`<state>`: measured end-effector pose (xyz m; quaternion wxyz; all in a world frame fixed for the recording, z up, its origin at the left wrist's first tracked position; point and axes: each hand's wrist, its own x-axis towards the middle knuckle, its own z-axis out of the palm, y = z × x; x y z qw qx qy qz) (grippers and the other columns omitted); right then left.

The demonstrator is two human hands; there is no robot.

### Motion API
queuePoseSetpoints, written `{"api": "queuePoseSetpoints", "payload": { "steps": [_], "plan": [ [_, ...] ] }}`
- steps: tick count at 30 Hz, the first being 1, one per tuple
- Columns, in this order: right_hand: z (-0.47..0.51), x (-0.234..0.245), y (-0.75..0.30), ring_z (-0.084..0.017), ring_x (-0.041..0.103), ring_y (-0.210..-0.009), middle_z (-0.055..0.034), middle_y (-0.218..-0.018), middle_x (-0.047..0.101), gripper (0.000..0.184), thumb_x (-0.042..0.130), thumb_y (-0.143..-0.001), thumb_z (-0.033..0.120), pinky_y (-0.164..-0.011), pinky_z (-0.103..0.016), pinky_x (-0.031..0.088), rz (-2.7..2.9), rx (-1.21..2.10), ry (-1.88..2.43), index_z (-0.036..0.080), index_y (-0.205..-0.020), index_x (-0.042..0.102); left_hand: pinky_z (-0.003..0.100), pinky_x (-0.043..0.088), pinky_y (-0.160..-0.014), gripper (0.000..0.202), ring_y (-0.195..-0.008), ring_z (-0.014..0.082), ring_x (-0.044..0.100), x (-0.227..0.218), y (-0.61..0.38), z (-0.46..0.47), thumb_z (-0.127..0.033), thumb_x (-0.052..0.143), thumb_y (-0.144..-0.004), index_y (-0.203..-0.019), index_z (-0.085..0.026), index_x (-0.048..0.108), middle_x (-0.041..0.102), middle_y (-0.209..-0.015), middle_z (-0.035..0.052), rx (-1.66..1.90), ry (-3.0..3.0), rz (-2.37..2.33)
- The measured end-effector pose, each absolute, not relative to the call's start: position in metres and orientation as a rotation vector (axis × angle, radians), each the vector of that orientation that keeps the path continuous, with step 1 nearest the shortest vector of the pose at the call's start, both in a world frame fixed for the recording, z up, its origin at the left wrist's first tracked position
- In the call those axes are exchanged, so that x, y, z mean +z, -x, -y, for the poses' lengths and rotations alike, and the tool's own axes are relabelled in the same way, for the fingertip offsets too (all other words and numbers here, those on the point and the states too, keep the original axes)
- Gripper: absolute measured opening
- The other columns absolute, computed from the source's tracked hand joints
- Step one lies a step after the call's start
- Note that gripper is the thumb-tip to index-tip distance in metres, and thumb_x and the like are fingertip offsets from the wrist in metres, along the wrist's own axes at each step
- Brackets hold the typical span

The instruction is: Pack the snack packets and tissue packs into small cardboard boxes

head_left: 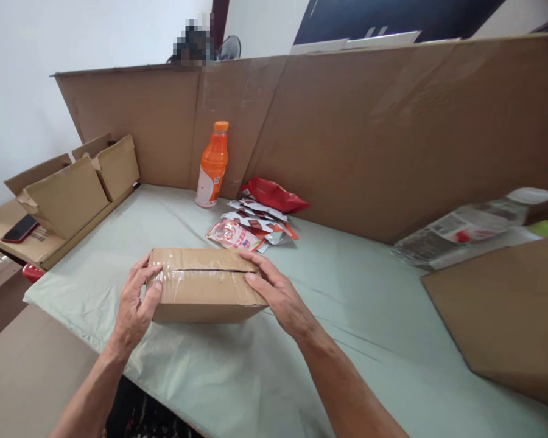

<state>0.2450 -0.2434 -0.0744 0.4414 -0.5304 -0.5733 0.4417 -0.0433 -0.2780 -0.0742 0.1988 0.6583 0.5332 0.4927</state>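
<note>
A small brown cardboard box (210,287) sits near the front of the cloth-covered table, its top flaps together with a dark seam between them. Clear tape shines on the left part of its top. My left hand (137,299) grips the left end, thumb and fingers on the top and side. At the right end, my right hand (278,291) holds the box with thumb and fingers over the top edge. Just behind the box lies a heap of snack packets, with a pink packet (235,234) in front and a red packet (274,196) at the back.
An orange bottle (214,164) stands by the tall cardboard partition (369,140). Open cardboard boxes (73,188) and a phone (21,229) are at the left. On the right, a clear plastic bottle (466,231) lies behind a larger cardboard piece (506,310). A person's head, blurred out, shows beyond the partition.
</note>
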Motion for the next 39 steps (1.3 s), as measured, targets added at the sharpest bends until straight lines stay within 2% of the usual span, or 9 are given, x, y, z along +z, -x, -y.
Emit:
{"api": "queuePoseSetpoints", "payload": {
  "steps": [5, 9, 11, 17, 27, 35, 39],
  "plan": [
    [0.241, -0.075, -0.246, -0.030, 0.055, -0.131, -0.0038, -0.144, 0.063, 0.052, 0.060, -0.086, 0.053, -0.111, -0.046, 0.043, 1.447, 1.072, 1.317, 0.029, -0.131, 0.066, 0.049, 0.044, -0.115, 0.030, -0.142, 0.0298, 0.049, -0.075, 0.043, 0.278, -0.034, 0.053, -0.097, -0.122, -0.025, 0.068, 0.061, -0.139, 0.0093, 1.391, -1.831, -1.486],
    [0.243, -0.082, -0.246, -0.028, 0.039, -0.149, -0.0032, -0.156, 0.052, 0.047, 0.061, -0.089, 0.054, -0.123, -0.045, 0.029, 1.521, 0.923, 1.256, 0.031, -0.128, 0.072, 0.048, 0.044, -0.115, 0.030, -0.142, 0.0291, 0.050, -0.076, 0.041, 0.278, -0.033, 0.054, -0.096, -0.122, -0.025, 0.067, 0.065, -0.134, 0.0088, 1.417, -1.808, -1.475],
    [0.244, -0.085, -0.246, -0.028, 0.036, -0.151, -0.0045, -0.158, 0.050, 0.047, 0.062, -0.089, 0.058, -0.124, -0.045, 0.028, 1.513, 0.898, 1.254, 0.031, -0.124, 0.075, 0.048, 0.044, -0.115, 0.030, -0.141, 0.0289, 0.050, -0.076, 0.041, 0.278, -0.033, 0.054, -0.095, -0.122, -0.025, 0.067, 0.065, -0.134, 0.0085, 1.422, -1.795, -1.473],
    [0.245, -0.083, -0.241, -0.032, 0.042, -0.147, -0.0099, -0.154, 0.053, 0.053, 0.065, -0.083, 0.069, -0.119, -0.048, 0.034, 1.372, 0.918, 1.298, 0.027, -0.109, 0.080, 0.045, 0.048, -0.110, 0.031, -0.140, 0.0284, 0.051, -0.077, 0.039, 0.279, -0.034, 0.053, -0.095, -0.121, -0.025, 0.067, 0.066, -0.133, 0.0089, 1.449, -1.761, -1.474],
    [0.244, -0.075, -0.238, -0.033, 0.046, -0.142, -0.0087, -0.144, 0.062, 0.048, 0.068, -0.079, 0.064, -0.103, -0.044, 0.048, 1.346, 0.958, 1.323, 0.026, -0.105, 0.078, 0.041, 0.051, -0.102, 0.033, -0.139, 0.0287, 0.052, -0.077, 0.038, 0.280, -0.039, 0.055, -0.094, -0.121, -0.024, 0.069, 0.063, -0.138, 0.0105, 1.454, -1.685, -1.498],
    [0.242, -0.073, -0.241, -0.033, 0.054, -0.133, -0.0084, -0.141, 0.064, 0.052, 0.068, -0.076, 0.067, -0.101, -0.045, 0.049, 1.353, 1.015, 1.350, 0.025, -0.106, 0.077, 0.040, 0.051, -0.099, 0.035, -0.137, 0.0295, 0.053, -0.075, 0.039, 0.280, -0.041, 0.056, -0.093, -0.120, -0.024, 0.069, 0.062, -0.139, 0.0113, 1.435, -1.658, -1.504],
    [0.242, -0.074, -0.245, -0.033, 0.048, -0.140, -0.0072, -0.143, 0.063, 0.051, 0.066, -0.080, 0.068, -0.109, -0.046, 0.044, 1.394, 0.999, 1.328, 0.028, -0.108, 0.078, 0.041, 0.050, -0.101, 0.034, -0.137, 0.0296, 0.053, -0.077, 0.038, 0.280, -0.042, 0.057, -0.093, -0.120, -0.025, 0.069, 0.062, -0.139, 0.0104, 1.450, -1.651, -1.504]
  ]
}}
